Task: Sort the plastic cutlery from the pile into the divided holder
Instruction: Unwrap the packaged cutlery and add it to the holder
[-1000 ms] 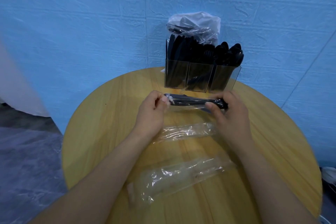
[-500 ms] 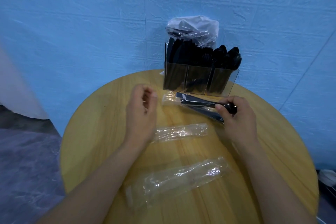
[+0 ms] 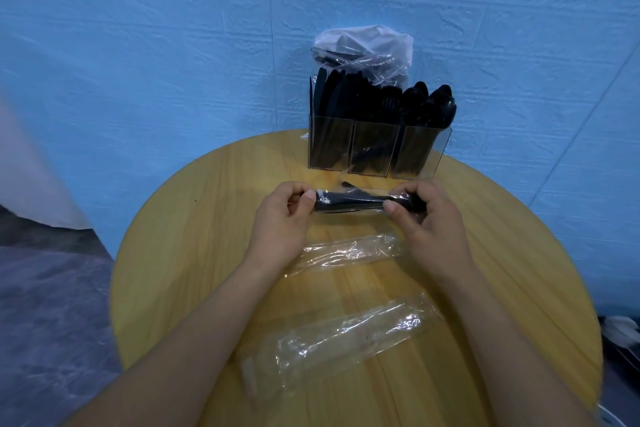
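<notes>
Wrapped cutlery pack (image 3: pixel 349 205) held just above table, long axis 9-to-3. Left hand (image 3: pixel 282 215) pinches 9 o'clock end, right hand (image 3: pixel 424 215) grips 3 o'clock end. Divided holder (image 3: pixel 377 152) close by at 12, right hand slightly nearer, I think.

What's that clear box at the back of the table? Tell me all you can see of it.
The holder is a clear, glassy-looking plastic box with three compartments side by side. It stands upright at the far edge of the round wooden table, near the blue wall. Each compartment is packed with black plastic cutlery standing on end; rounded spoon bowls show on the right. A crumpled plastic bag sits behind it. Neither hand touches it.
</notes>
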Demonstrator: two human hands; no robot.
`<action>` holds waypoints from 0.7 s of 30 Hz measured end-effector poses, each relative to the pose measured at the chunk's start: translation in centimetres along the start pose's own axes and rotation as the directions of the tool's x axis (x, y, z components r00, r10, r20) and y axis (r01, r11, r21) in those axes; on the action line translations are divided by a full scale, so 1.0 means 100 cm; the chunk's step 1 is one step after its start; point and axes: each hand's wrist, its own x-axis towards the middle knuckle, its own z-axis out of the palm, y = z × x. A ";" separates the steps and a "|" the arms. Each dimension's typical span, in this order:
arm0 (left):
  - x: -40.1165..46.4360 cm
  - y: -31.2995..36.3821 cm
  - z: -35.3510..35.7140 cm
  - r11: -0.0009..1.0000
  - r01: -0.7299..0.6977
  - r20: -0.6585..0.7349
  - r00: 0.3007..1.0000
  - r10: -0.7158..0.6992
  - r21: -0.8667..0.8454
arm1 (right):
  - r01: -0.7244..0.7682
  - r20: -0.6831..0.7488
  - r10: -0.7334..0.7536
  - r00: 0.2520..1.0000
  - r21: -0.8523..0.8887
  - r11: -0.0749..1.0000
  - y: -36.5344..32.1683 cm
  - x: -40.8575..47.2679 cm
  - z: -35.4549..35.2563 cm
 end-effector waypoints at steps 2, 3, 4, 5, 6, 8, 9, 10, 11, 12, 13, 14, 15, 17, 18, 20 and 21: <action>0.001 0.000 -0.002 0.998 0.021 -0.028 0.999 -0.022 -0.052 | -0.047 0.014 0.046 0.999 0.069 0.996 -0.004 -0.002 0.000; 0.002 0.001 -0.003 0.995 0.031 -0.043 0.998 -0.036 -0.093 | -0.096 0.002 0.097 0.995 0.136 0.986 -0.006 -0.002 0.000; 0.002 0.001 -0.003 0.989 0.040 -0.058 0.997 -0.048 -0.139 | -0.150 -0.027 0.159 0.987 0.213 0.965 -0.007 -0.001 -0.001; 0.002 0.002 -0.004 0.983 0.045 -0.069 0.996 -0.058 -0.176 | -0.196 -0.064 0.223 0.973 0.290 0.937 -0.007 0.000 -0.001; 0.003 0.003 -0.005 0.979 0.047 -0.076 0.995 -0.063 -0.197 | -0.233 -0.100 0.285 0.953 0.357 0.905 -0.006 0.001 -0.002; 0.002 0.004 -0.005 0.974 0.047 -0.064 0.996 -0.062 -0.223 | -0.279 -0.140 0.381 0.914 0.466 0.840 -0.004 0.004 -0.003; 0.001 0.005 -0.004 0.970 0.050 -0.052 0.997 -0.064 -0.238 | -0.285 -0.148 0.406 0.902 0.503 0.816 -0.003 0.004 -0.004; 0.001 0.004 -0.003 0.967 0.055 -0.044 0.997 -0.068 -0.250 | -0.283 -0.158 0.420 0.894 0.528 0.801 -0.002 0.005 -0.004; 0.000 0.004 -0.003 0.966 0.062 -0.038 0.997 -0.074 -0.253 | -0.279 -0.175 0.431 0.885 0.542 0.793 -0.001 0.004 -0.005; 0.000 0.003 -0.002 0.965 0.069 -0.033 0.996 -0.080 -0.253 | -0.273 -0.199 0.440 0.875 0.548 0.791 0.000 0.004 -0.005; 0.000 0.003 -0.002 0.964 0.078 -0.029 0.996 -0.088 -0.255 | -0.267 -0.226 0.448 0.865 0.549 0.792 0.000 0.004 -0.005; 0.000 0.002 -0.002 0.962 0.085 -0.025 0.995 -0.095 -0.258 | -0.262 -0.251 0.452 0.856 0.542 0.798 0.000 0.004 -0.005; 0.001 0.001 -0.002 0.962 0.093 -0.022 0.995 -0.102 -0.258 | -0.260 -0.270 0.450 0.851 0.529 0.808 0.000 0.004 -0.005; 0.001 0.000 -0.003 0.960 0.106 -0.024 0.993 -0.117 -0.260 | -0.249 -0.296 0.431 0.852 0.495 0.833 0.001 0.004 -0.004; 0.001 0.000 -0.003 0.957 0.113 -0.027 0.992 -0.124 -0.268 | -0.240 -0.302 0.416 0.858 0.480 0.844 0.001 0.004 -0.003; 0.001 0.001 -0.003 0.952 0.125 -0.028 0.990 -0.138 -0.280 | -0.224 -0.291 0.382 0.877 0.456 0.861 0.000 0.003 -0.003; 0.001 0.002 -0.004 0.950 0.131 -0.026 0.989 -0.144 -0.284 | -0.217 -0.279 0.367 0.887 0.449 0.867 -0.002 0.003 -0.002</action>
